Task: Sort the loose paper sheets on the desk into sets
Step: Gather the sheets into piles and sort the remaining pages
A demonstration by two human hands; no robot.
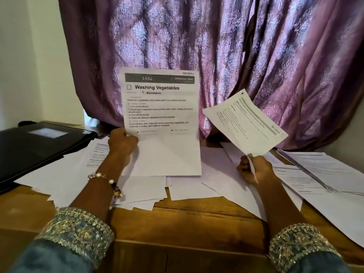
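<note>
My left hand point(121, 143) grips the left edge of a printed sheet headed "Washing Vegetables" point(160, 123), held upright above the desk. My right hand point(254, 169) pinches the lower corner of a second printed sheet point(245, 123), tilted to the right with its text running sideways. Under both hands several loose white sheets point(137, 191) lie scattered and overlapping on the wooden desk point(197, 219). More printed sheets point(307, 174) spread out at the right.
A black flat device point(35, 148), like a closed laptop or printer, sits at the left rear of the desk. A purple patterned curtain point(216, 46) hangs right behind the desk. Thin dark wires or cords point(303, 170) cross the papers at right.
</note>
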